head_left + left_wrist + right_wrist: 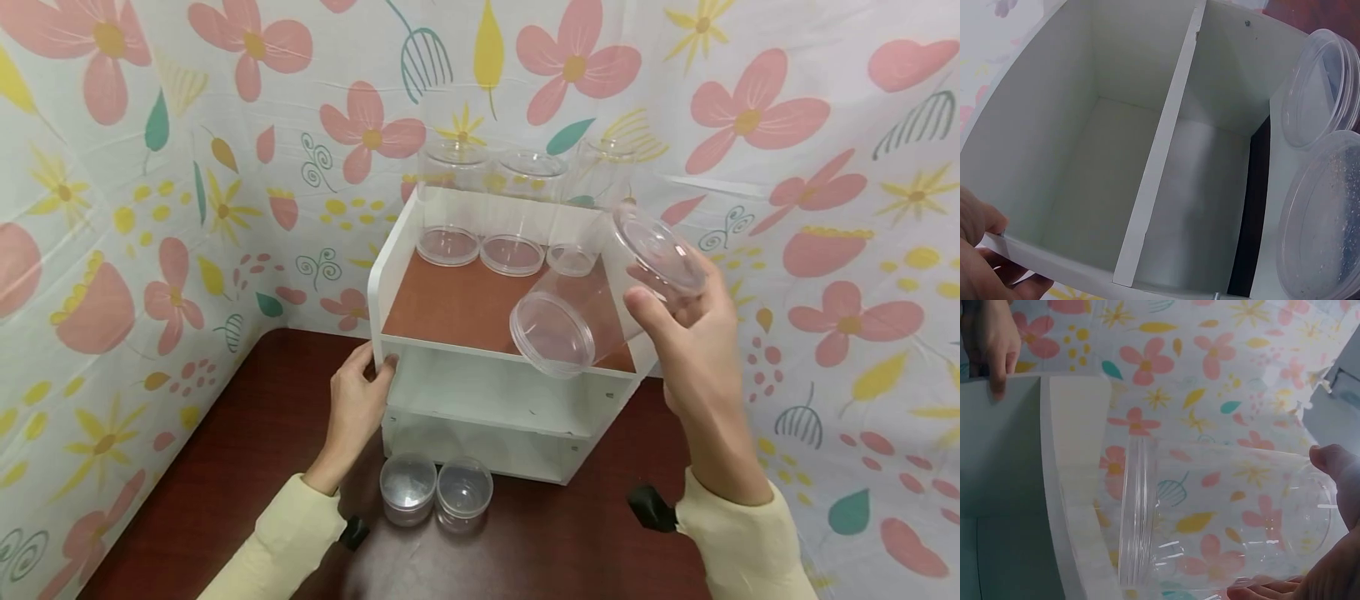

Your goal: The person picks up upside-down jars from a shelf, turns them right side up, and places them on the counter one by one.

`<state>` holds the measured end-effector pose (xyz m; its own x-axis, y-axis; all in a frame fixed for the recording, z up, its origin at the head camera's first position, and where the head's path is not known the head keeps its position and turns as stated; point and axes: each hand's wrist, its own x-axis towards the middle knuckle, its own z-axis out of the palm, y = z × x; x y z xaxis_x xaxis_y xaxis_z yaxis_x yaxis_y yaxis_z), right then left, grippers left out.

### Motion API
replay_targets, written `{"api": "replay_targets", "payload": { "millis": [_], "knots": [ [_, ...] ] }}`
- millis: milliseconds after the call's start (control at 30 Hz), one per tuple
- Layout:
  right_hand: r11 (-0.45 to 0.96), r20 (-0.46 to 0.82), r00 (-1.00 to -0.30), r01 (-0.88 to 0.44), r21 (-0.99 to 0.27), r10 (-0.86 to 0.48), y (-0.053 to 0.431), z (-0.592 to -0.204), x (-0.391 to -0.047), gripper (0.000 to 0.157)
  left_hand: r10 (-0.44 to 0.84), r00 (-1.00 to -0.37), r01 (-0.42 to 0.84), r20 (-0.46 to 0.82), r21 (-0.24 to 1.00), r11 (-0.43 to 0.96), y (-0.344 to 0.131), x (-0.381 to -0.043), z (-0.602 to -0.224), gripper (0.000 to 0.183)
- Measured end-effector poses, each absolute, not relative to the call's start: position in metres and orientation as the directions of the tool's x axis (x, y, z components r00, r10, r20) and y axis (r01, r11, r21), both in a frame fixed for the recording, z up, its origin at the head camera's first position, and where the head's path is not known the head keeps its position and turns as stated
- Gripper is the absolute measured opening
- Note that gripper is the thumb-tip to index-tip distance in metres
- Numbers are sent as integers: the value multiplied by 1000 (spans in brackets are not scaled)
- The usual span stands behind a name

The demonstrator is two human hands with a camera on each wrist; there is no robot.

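Note:
My right hand grips a tall clear plastic jar near its upper end and holds it tilted above the right front of a white shelf unit. In the right wrist view the jar lies across the picture, thumb on one side and fingers on the other. My left hand holds the unit's left front edge, with the thumb at the front. Three clear jars stand upright in a row along the back of the brown top.
Two short clear jars stand side by side on the dark red table, before the unit. Below the top, the unit has two compartments split by a white board. A flower-printed curtain hangs close behind and at both sides.

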<state>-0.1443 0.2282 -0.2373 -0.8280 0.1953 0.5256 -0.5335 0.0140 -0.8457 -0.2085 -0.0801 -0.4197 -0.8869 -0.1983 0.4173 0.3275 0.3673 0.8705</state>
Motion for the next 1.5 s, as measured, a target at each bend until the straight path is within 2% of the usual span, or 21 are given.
{"api": "replay_targets", "payload": {
  "millis": [300,600,833,967,1133,1267,1500],
  "knots": [
    [-134,578,-787,-610,-781,215,242,-248,-120,54,-193,-895,322,401,883,343,-80,-209,-418,30],
    [-249,576,-803,-595,-764,154,260,-266,-103,54,-197,-900,309,389,887,342,-81,-209,-419,31],
    [-356,684,-725,-661,-660,79,263,-284,-97,54,-187,-902,314,389,890,331,-81,-209,-421,31],
    [-424,692,-720,-645,-636,57,264,-296,-93,55,-178,-903,317,391,886,338,-82,-210,-421,31],
    [-501,742,-668,-625,-599,-54,263,-314,-92,57,-163,-905,320,393,881,348,-82,-210,-420,32],
    [-500,746,-658,-615,-610,-101,261,-329,-90,60,-167,-904,319,393,882,347,-82,-209,-419,33],
    [-424,702,-703,-605,-674,-113,256,-360,-86,61,-174,-903,315,392,882,349,-83,-210,-420,33]
  ]
}}
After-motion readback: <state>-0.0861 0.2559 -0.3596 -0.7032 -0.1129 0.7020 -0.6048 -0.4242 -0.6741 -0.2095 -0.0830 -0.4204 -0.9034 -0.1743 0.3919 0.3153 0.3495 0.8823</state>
